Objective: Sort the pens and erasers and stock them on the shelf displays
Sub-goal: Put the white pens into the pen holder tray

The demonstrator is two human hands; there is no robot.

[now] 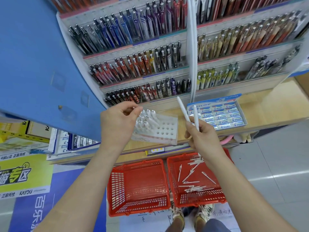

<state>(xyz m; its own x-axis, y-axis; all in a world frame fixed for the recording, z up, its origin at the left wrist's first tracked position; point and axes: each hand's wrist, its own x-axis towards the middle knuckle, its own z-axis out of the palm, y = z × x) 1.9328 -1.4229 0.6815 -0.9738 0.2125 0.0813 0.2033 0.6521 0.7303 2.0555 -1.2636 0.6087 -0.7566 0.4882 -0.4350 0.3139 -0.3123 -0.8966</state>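
Two white pens (184, 112) stick up out of the right hand (203, 136), gripped together at their lower ends by curled fingers and fanned apart at the top. The left hand (117, 123) is over at the holder block (164, 129) on the shelf ledge (267, 106). Its thumb and forefinger pinch what looks like the top of a slotted pen (144, 116) among the filled rows; the other holes stand vacant. The hands are well apart. From here these pens look feather-light, stiff and smooth, likely to slide in a loose grip. I'd take each by the middle of the barrel and steer its end straight into a hole. The block looks light too and might skid under a push. Near it sits the eraser box (229, 97), packed with erasers (220, 117). On the floor, the right basket (170, 181) holds loose pens (192, 174), and the left basket (138, 186) sits beside it.
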